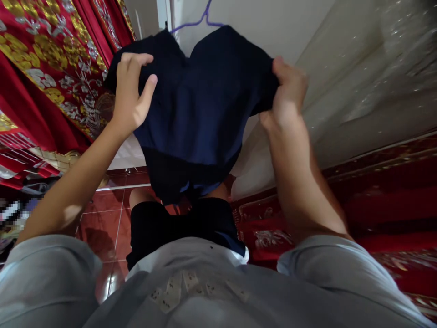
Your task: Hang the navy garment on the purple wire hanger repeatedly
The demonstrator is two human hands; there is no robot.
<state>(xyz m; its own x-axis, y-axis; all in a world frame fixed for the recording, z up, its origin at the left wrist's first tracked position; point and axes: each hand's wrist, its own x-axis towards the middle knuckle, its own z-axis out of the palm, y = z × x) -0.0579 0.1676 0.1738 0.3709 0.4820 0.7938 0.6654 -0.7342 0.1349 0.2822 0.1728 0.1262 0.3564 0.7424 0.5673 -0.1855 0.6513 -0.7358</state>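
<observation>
A dark navy short-sleeved shirt (208, 95) hangs in front of me from a purple hanger (205, 19), whose hook runs out of the top of the view. My left hand (131, 89) rests against the shirt's left shoulder, with thumb and index finger apart; its other fingers are partly hidden. At the other side, my right hand (288, 93) grips the edge of the right sleeve, fingers closed and thumb on the cloth. Between my hands the shirt is spread wide, its neckline dipping in the middle and its lower hem bunched in shadow.
Red fabric with gold and silver embroidery (58, 59) hangs at the left. A pale wall or door (273, 27) stands behind the shirt, with translucent plastic sheeting (362, 77) at the right. Below lie a red tiled floor (102, 223) and more red cloth (382, 196).
</observation>
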